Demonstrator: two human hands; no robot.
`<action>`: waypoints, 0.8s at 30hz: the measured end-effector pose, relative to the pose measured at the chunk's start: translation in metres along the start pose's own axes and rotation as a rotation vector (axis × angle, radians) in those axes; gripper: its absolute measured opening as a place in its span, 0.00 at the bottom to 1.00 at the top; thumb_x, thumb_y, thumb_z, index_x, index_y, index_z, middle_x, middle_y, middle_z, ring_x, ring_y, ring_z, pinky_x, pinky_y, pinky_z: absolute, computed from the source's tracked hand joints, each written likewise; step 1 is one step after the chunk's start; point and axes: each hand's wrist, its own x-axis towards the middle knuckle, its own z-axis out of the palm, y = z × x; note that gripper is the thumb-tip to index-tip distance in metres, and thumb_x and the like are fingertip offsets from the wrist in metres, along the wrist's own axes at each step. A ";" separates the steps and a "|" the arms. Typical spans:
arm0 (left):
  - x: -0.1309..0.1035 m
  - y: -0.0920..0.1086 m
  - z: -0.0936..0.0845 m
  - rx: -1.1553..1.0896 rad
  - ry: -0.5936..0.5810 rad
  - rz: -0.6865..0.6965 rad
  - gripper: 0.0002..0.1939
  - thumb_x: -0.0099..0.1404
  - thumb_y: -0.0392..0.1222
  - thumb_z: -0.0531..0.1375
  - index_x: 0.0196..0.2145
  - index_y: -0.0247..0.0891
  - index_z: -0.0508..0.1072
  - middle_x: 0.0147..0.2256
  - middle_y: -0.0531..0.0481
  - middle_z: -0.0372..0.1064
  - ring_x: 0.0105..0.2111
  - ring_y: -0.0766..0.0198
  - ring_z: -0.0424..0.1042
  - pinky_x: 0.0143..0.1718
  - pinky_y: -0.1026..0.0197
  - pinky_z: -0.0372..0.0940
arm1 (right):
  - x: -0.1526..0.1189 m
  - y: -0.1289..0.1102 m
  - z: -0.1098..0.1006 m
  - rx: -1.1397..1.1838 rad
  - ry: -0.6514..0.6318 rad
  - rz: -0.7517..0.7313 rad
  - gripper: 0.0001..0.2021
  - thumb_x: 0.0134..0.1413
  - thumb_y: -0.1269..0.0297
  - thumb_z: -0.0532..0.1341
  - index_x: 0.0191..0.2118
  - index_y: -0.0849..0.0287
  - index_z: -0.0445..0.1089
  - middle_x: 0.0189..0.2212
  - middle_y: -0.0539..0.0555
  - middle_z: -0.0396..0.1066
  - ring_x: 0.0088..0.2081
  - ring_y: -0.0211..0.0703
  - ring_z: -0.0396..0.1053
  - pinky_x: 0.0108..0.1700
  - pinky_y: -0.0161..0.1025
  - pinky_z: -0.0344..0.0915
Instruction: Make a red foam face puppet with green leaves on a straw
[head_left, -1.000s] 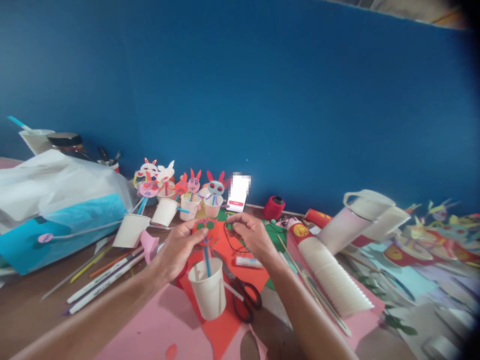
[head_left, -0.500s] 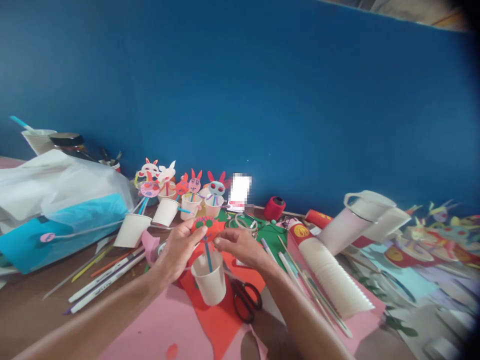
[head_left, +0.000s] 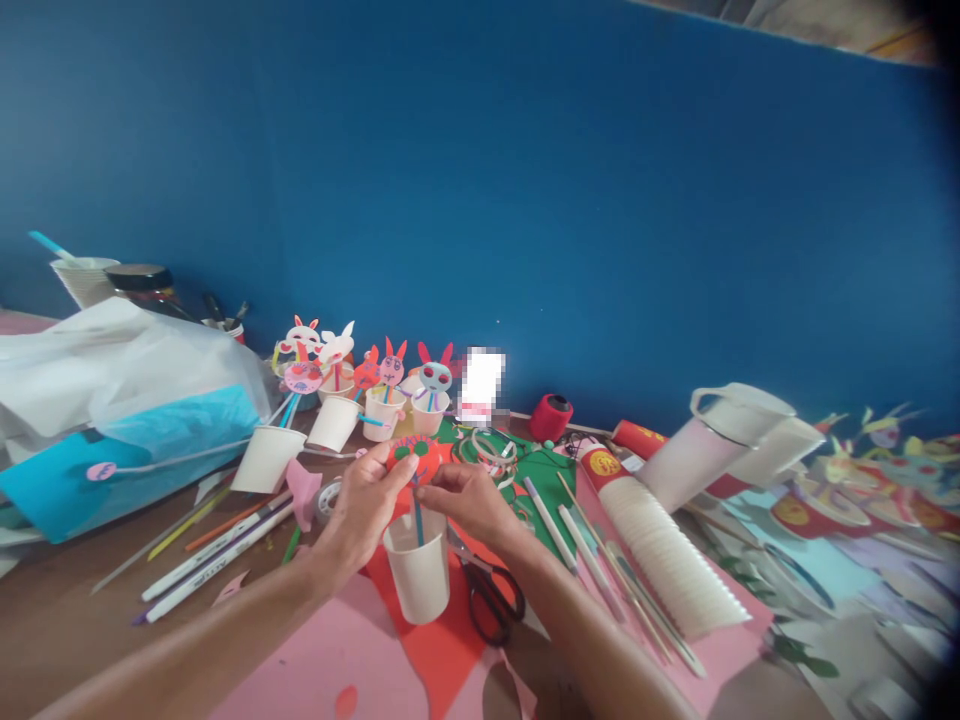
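Wall (head_left: 480,200) at 12 o'clock: smooth, matt blue. Cup (head_left: 417,572), centre: matt paper. Bag (head_left: 127,350), 9 o'clock: thin crinkled plastic. Scissors (head_left: 491,600), 5 o'clock: black plastic handles.

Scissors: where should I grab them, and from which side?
Probably take the scissors by their black finger loops, coming from your own side: the loops face you, to the right of the white cup, while the metal blades point away.

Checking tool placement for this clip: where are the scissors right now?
In the head view, the scissors lie just right of the white cup at lower center, partly over the red paper, below the right hand.
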 end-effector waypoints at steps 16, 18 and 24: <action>-0.004 0.014 0.004 -0.106 -0.091 -0.010 0.22 0.53 0.41 0.61 0.46 0.36 0.68 0.34 0.46 0.74 0.30 0.61 0.72 0.34 0.61 0.64 | 0.000 0.004 0.008 0.070 0.121 -0.017 0.12 0.44 0.58 0.60 0.20 0.61 0.64 0.16 0.45 0.57 0.20 0.31 0.53 0.22 0.30 0.50; -0.004 0.020 0.005 -0.125 -0.127 0.003 0.22 0.53 0.41 0.61 0.47 0.36 0.68 0.36 0.46 0.74 0.33 0.60 0.72 0.37 0.60 0.63 | 0.000 0.002 0.006 0.070 0.131 -0.023 0.11 0.44 0.57 0.60 0.22 0.61 0.66 0.17 0.46 0.59 0.21 0.33 0.55 0.23 0.30 0.52; 0.002 0.023 -0.001 -0.031 -0.217 -0.072 0.16 0.56 0.42 0.58 0.43 0.35 0.72 0.37 0.44 0.73 0.35 0.59 0.71 0.36 0.60 0.63 | 0.000 -0.005 -0.001 0.102 0.162 -0.016 0.11 0.45 0.57 0.59 0.27 0.61 0.69 0.19 0.48 0.63 0.25 0.37 0.60 0.26 0.31 0.57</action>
